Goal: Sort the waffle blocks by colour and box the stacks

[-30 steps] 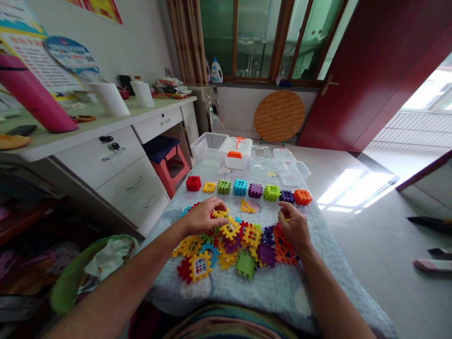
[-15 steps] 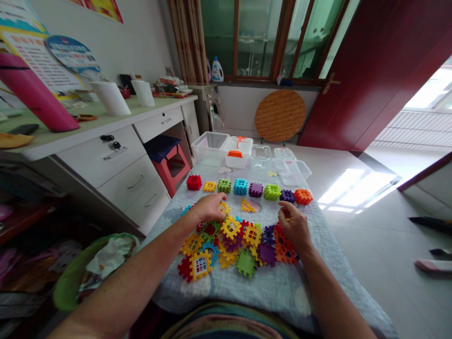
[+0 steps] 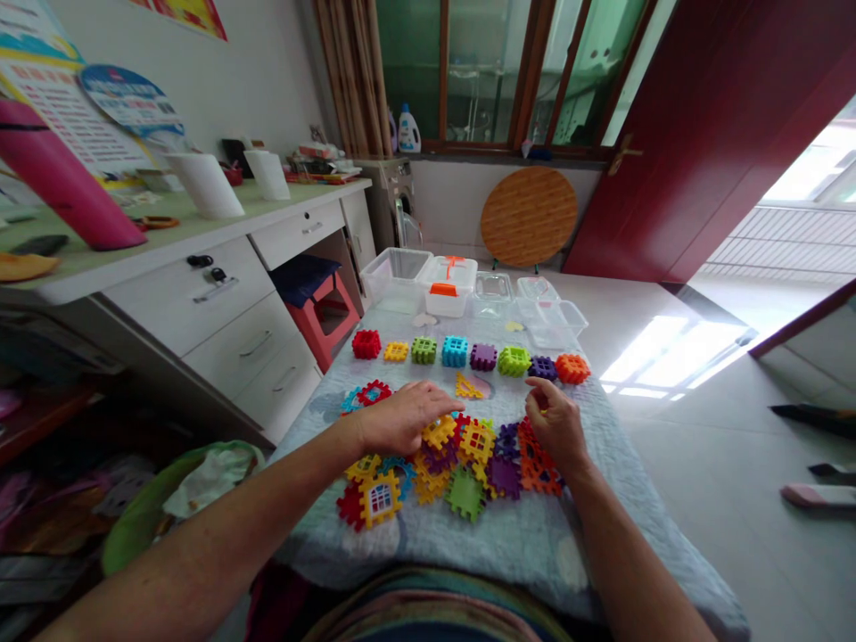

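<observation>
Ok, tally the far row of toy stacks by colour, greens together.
Red stack: 1
Yellow stack: 1
Green, one darker stack and one lime stack: 2
Light blue stack: 1
Purple stack: 1
Dark indigo stack: 1
Orange stack: 1
Total: 8

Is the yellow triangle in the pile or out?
Out: the yellow triangle lies by itself between the pile and the row of blocks.

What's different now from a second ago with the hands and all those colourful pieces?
The left hand moved to the right and a bit closer to the person, over the pile of pieces; whether it holds one is hidden. The red piece beyond it shows more. The right hand, yellow triangle and row of blocks stayed put.
</observation>
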The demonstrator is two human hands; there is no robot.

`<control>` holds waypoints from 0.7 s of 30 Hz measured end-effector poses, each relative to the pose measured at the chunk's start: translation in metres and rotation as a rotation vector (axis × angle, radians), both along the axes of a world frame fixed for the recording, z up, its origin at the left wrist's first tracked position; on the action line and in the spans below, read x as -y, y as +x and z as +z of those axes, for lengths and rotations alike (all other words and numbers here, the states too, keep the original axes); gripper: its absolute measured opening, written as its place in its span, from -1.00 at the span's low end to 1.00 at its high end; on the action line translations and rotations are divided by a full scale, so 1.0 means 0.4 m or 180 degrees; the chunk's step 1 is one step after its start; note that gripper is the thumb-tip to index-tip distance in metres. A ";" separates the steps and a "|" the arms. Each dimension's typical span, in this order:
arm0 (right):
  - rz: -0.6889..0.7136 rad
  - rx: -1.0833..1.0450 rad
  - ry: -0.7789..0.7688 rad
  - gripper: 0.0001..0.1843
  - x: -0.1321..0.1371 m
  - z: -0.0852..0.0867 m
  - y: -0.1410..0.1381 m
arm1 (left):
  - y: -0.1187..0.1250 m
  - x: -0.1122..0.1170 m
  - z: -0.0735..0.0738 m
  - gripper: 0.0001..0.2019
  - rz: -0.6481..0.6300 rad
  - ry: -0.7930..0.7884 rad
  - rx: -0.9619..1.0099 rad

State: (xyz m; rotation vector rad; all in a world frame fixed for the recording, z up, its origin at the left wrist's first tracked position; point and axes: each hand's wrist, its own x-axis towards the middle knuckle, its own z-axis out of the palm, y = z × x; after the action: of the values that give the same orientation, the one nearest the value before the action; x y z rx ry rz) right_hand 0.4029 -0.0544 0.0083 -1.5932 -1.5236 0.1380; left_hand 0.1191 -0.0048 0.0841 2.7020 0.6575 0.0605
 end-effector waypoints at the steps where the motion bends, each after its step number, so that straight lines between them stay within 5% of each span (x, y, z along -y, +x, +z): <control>1: -0.0007 0.0011 -0.0006 -0.68 0.000 0.001 0.000 | 0.002 -0.001 -0.002 -0.20 -0.0017 0.0005 -0.0031; 17: 0.0014 -0.0007 -0.0006 -0.69 0.004 0.008 -0.001 | 0.023 0.007 0.007 -0.17 -0.0111 0.0049 -0.0306; 21: 0.0022 -0.0009 -0.0006 -0.69 0.002 0.003 0.002 | 0.032 0.003 0.009 -0.32 -0.0137 0.0165 -0.0520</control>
State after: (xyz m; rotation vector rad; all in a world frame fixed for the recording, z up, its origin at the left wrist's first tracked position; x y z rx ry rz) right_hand 0.4035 -0.0553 0.0095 -1.5886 -1.5275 0.1454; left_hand 0.1318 -0.0058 0.0878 2.7908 0.6525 -0.1580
